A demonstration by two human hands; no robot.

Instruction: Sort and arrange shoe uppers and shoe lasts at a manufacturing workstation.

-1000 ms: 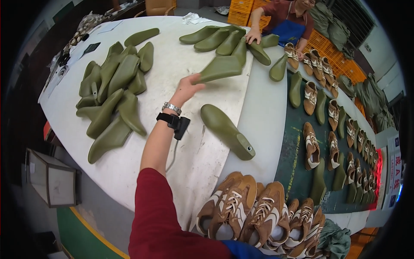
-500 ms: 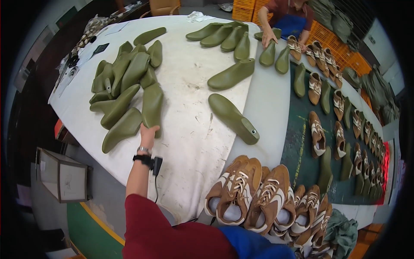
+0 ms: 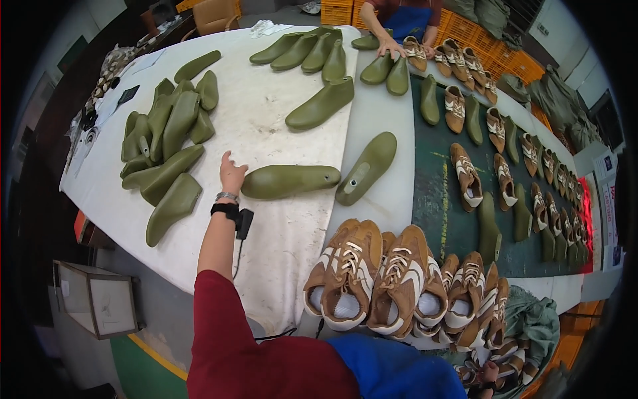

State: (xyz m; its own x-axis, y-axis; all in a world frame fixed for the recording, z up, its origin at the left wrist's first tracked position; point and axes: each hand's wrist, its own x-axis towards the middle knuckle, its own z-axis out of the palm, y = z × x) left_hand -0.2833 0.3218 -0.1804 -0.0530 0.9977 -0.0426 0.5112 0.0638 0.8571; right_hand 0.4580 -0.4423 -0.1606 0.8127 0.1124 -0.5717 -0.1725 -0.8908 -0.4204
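My left hand is over the white table with its fingers apart, holding nothing. Right beside it lies a green shoe last, its toe close to my palm; whether they touch, I cannot tell. A second shoe last lies slanted to its right, with a metal-rimmed hole at the near end. To the left of my hand is a loose pile of green lasts. My right hand shows only in part at the lower right, among brown sneakers; its fingers are too hidden to read.
Several lasts stand in a row at the far side. Sneakers and lasts line a green mat on the right. Across the table, a co-worker's hand reaches over two lasts. Orange crates are stacked behind.
The last my left hand gripped beside the pile now lies crosswise mid-table, released. The slanted last has turned, its holed end now toward the lower left. My right hand has come into view.
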